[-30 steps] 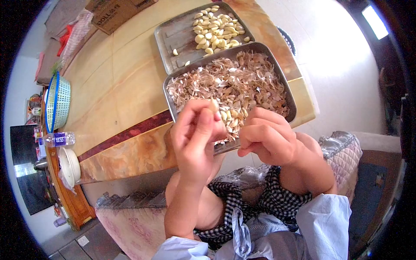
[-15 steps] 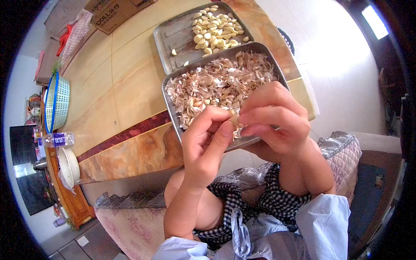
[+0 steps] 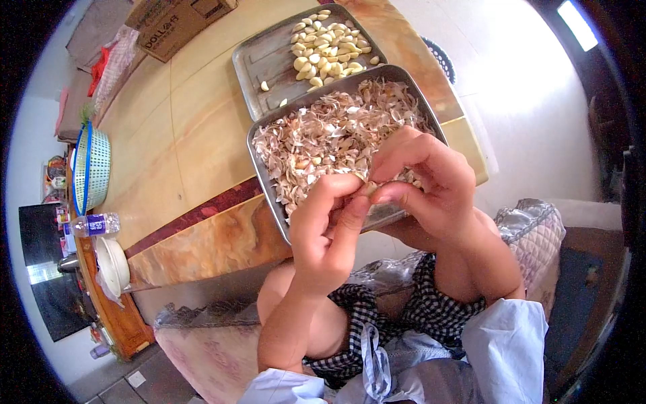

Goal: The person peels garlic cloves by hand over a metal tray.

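Between the fingertips of my left hand (image 3: pixel 330 225) a garlic clove (image 3: pixel 367 188) is pinched, mostly covered by the fingers. My right hand (image 3: pixel 427 178) meets it from the other side, thumb and index finger closed on the same clove. Both hands are over the near edge of a metal tray (image 3: pixel 268 202) heaped with papery garlic skins (image 3: pixel 336 135), some cloves among them. Behind it, a second metal tray (image 3: pixel 252 64) carries a pile of peeled garlic cloves (image 3: pixel 330 50), with a couple lying apart at its left.
The trays stand on a marble-patterned table (image 3: pixel 202 135). A cardboard box (image 3: pixel 178 27) is at the back. To the left are a blue-rimmed basket (image 3: pixel 94 165), a water bottle (image 3: pixel 97 224) and a white bowl (image 3: pixel 114 266). Another basket (image 3: pixel 441 60) shows beyond the table's right edge.
My right thumb and fingers have come in to the clove, where they were slightly apart from it. My left hand has shifted a little right, and the view has tilted slightly.
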Demonstrator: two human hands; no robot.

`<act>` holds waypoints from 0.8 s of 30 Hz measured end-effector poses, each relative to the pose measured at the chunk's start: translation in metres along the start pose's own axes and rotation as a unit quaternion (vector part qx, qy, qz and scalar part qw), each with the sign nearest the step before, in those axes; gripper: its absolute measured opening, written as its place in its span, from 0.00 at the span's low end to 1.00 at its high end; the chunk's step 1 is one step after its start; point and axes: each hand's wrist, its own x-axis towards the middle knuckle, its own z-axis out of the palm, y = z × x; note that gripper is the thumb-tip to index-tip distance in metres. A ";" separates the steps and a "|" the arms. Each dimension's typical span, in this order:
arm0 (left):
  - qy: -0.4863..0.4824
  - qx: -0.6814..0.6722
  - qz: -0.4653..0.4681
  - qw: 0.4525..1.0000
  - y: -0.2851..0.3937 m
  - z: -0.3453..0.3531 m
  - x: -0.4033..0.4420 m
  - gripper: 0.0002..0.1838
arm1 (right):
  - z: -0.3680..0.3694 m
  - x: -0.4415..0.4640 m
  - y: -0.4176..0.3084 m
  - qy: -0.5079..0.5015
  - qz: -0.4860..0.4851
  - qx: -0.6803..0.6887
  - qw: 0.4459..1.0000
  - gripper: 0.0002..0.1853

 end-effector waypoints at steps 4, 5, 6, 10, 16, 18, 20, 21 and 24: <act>0.020 0.084 0.083 0.993 -0.004 0.002 0.001 0.04 | 0.003 -0.002 -0.007 0.018 0.094 0.106 0.990 0.08; 0.019 0.084 0.083 0.993 -0.004 0.002 0.001 0.04 | 0.002 -0.001 -0.007 0.018 0.112 0.106 0.988 0.07; -0.002 0.098 0.066 0.993 -0.003 0.000 0.002 0.05 | 0.001 -0.001 -0.007 0.018 0.130 0.106 0.986 0.06; -0.054 0.123 0.049 0.990 -0.003 -0.003 0.004 0.05 | -0.005 -0.001 -0.001 -0.011 0.155 0.159 0.975 0.10; -0.076 0.042 -0.028 0.996 -0.003 -0.003 0.003 0.06 | -0.007 0.004 -0.007 -0.045 0.083 -0.013 0.995 0.05; -0.059 -0.020 -0.042 0.997 -0.005 0.001 0.000 0.06 | -0.006 0.004 -0.007 -0.041 0.053 -0.054 0.996 0.06; -0.041 -0.085 -0.054 0.994 -0.005 0.005 -0.001 0.07 | -0.005 0.003 -0.007 -0.046 0.015 -0.071 0.996 0.06; -0.003 -0.137 -0.052 0.989 -0.004 0.006 0.001 0.07 | -0.004 0.003 -0.007 -0.051 -0.023 -0.087 0.995 0.07; 0.023 -0.225 -0.038 0.973 -0.001 0.005 0.003 0.09 | 0.001 0.000 -0.008 -0.044 -0.022 -0.085 0.995 0.08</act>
